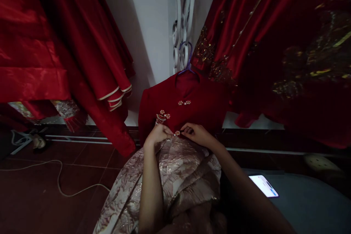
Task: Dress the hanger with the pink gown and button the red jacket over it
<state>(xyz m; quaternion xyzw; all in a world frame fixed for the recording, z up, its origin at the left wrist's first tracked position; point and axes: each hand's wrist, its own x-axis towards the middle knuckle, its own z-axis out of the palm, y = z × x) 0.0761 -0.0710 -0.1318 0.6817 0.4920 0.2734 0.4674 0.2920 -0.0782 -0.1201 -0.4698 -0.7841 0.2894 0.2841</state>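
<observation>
Cable: on floor, left of my hands. Left hand (159, 134): fingertips pinching, as I read it, the left end of beaded fastening (177, 133). Brooch (161, 117): just above left hand. Fastening: between my hands, on red jacket (189, 89). Right hand (197, 134): curled at its right end; whether gripping, I cannot tell. Phone (263, 185): lit, beyond right forearm. Step, I judge: working this fastening; next calls for steady, fine fingertip control.

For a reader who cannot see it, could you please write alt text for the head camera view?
A person's left hand and right hand meet at a small beaded ornament on the front of a red top on a purple hanger. Shiny patterned cloth lies below; other red clothes hang at both sides, and a lit phone lies at right.
</observation>
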